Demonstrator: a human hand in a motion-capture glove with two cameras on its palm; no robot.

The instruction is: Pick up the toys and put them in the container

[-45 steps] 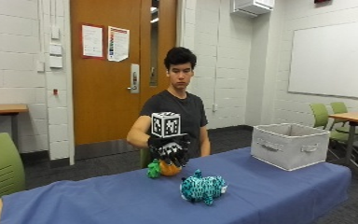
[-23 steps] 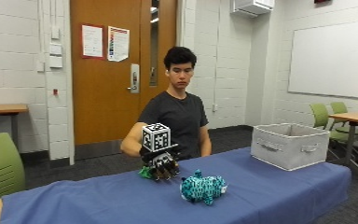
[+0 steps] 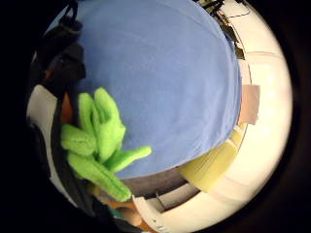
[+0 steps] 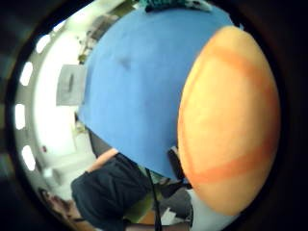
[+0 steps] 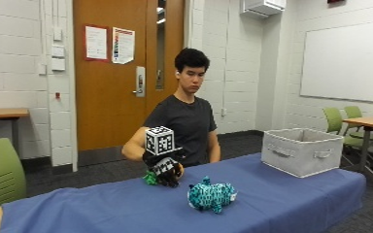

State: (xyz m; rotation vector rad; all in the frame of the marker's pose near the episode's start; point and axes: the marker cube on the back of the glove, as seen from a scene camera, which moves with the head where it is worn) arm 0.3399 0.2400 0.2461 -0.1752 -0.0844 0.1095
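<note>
1. A person sits behind a table [image 5: 290, 204] covered in blue cloth, with the gloved right hand [image 5: 166, 167] lowered to the cloth near the table's far edge, toward the middle of its length.
2. Under that hand is an orange toy [image 4: 230, 120], rounded, pale orange with darker orange bands. In the thumb-side palm view it fills much of the picture, so it lies close against the palm.
3. The toy has bright green plush leaves [image 3: 99, 141], which stick out beside the hand and show as a green patch at the hand's side in the outside view.
4. The fingers [image 5: 171, 178] are curled down over the orange toy. Only a sliver of orange shows between them from outside. Whether the toy is lifted or resting on the cloth cannot be told.
5. A teal patterned plush toy [image 5: 211, 195] lies on the cloth nearer the front edge of the table, just beside the hand but apart from it.
6. A grey fabric container [image 5: 301, 151] with side handles stands open-topped near the far corner of the table at the end on the person's left, well apart from both toys.
7. The person's other arm hangs down behind the table's far edge; its hand is hidden.
8. Behind the person are a wooden door [image 5: 118, 73] with papers stuck on it, a whiteboard [image 5: 348, 60] on the side wall, and green chairs [image 5: 2, 170] at both ends of the room.
</note>
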